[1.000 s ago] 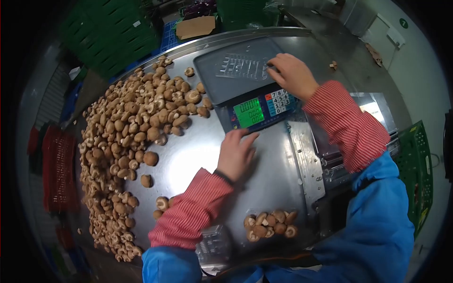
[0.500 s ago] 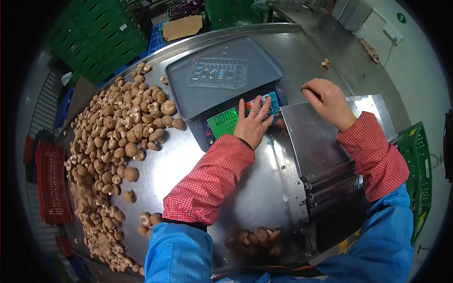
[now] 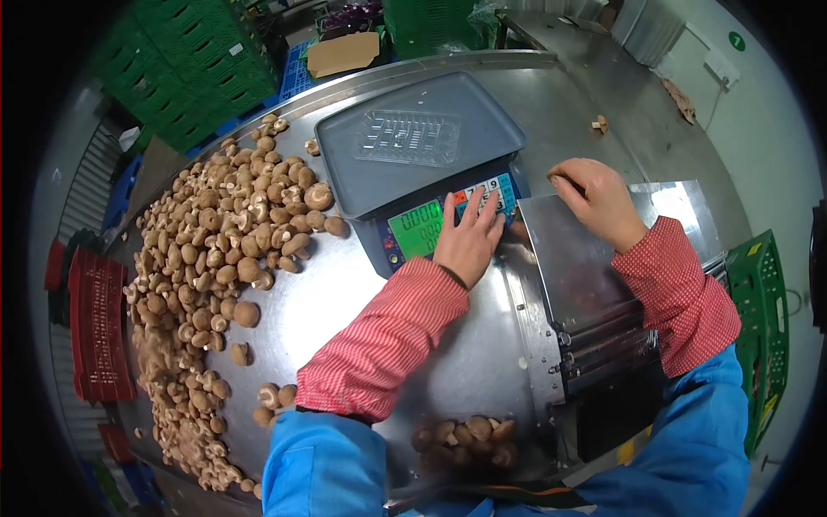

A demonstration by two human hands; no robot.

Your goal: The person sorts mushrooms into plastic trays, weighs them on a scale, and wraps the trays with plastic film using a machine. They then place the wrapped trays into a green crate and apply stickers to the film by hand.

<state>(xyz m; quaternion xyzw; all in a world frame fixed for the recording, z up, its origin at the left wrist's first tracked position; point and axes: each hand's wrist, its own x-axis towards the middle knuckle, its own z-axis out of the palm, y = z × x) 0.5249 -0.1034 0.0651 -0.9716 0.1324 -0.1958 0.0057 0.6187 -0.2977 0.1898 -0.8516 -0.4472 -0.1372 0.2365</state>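
Note:
My left hand (image 3: 468, 239) lies with spread fingers on the keypad (image 3: 489, 196) of a scale, just right of its lit green display (image 3: 416, 227). On the scale's grey tray (image 3: 345, 191) sits a clear plastic punnet (image 3: 408, 138) with nothing in it. My right hand (image 3: 601, 200) hangs over the metal box (image 3: 579, 258), its fingers curled together; whatever they may hold is too small to name. Near my body several mushrooms (image 3: 479, 428) lie grouped, apparently in a clear punnet.
A large heap of brown mushrooms (image 3: 209, 218) covers the left of the steel table. Green crates (image 3: 185, 73) are stacked at the back left, a red crate (image 3: 96, 323) stands at the left edge, and a green crate (image 3: 760, 336) at the right. One mushroom (image 3: 600, 125) lies at the back right.
The display's top number has gone from about 0.006 to 0.000. My left fingers have shifted slightly on the keypad. The whole view has moved a little.

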